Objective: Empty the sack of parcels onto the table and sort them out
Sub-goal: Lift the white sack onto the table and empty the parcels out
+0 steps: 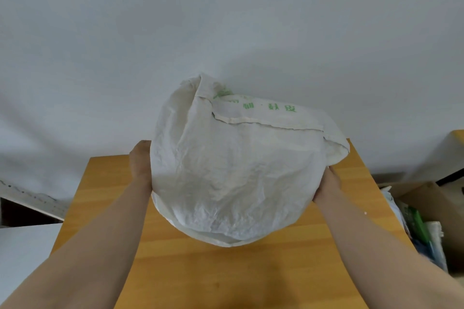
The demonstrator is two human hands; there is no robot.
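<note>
- We see the sack bulging and full, held between both hands over the far half of the desk. We cannot tell whether its underside touches the wood. No parcels show on the desk, so we judge the emptying has not begun.
- The left grip lies flat against the sack's left side with the fingers straight, pressing rather than curled round any cloth. The right grip is tucked under the lower right side. Its fingers are hidden, so we cannot tell how far it is closed.
- With at least one palm only pressing on slack, crinkled cloth, we think the load could slide down between the hands as the sack is turned over. Nothing we can see is pinched firmly.
- A folded flap with green print lies across the top, and we cannot make out the mouth. Tipped the wrong way, the contents could jam behind the fold or all burst out at once.
- The sack looks wide against the desk. Parcels poured fast could roll off either side.
- A cardboard box holding other items stands just beside the desk's right edge. Anything falling there would mix with them and confuse the sorting.
</note>
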